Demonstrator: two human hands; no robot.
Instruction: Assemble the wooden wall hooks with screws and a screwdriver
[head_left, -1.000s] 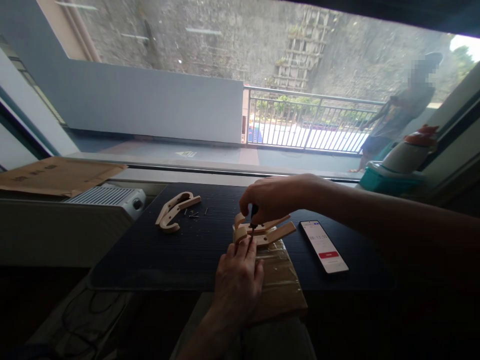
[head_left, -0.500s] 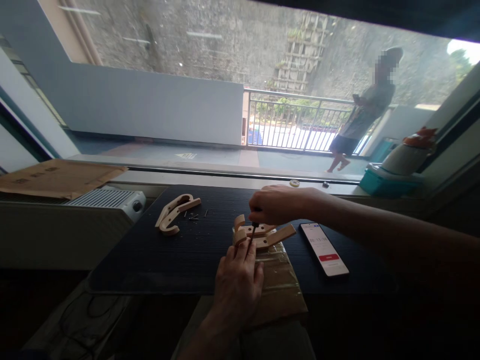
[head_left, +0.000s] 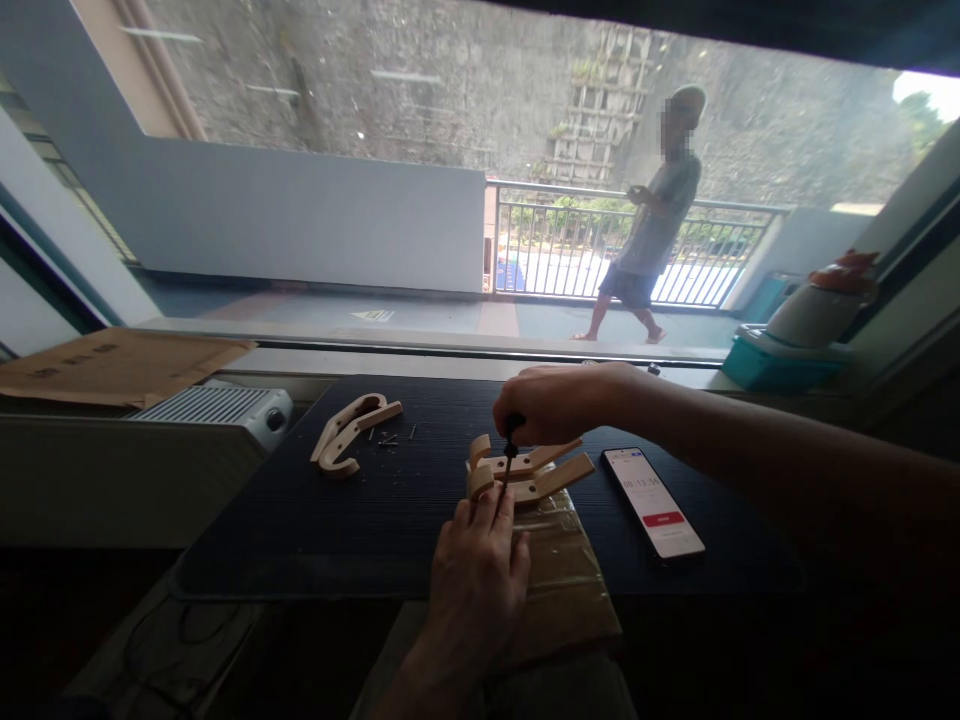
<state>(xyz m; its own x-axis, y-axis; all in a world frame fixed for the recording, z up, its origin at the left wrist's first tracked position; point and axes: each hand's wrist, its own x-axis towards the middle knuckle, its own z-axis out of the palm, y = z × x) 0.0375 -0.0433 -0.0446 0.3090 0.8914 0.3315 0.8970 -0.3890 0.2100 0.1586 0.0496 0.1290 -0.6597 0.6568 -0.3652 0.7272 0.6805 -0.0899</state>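
I've got the right hand (head_left: 546,404), fingers wrapped round the screwdriver (head_left: 511,451), its shaft slanting down to the near wooden hook (head_left: 541,489) that lies roughly left-to-right on the taped board (head_left: 564,575); left hand (head_left: 480,575) is closer, fingers right by it, can't tell if gripping

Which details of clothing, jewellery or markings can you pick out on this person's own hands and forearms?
The left hand and right hand are ungloved, with no rings visible on the fingers in sight. Neither wrist shows a watch, bracelet or marking. The left forearm and right forearm are bare where seen; shadow hides any sleeve higher up.
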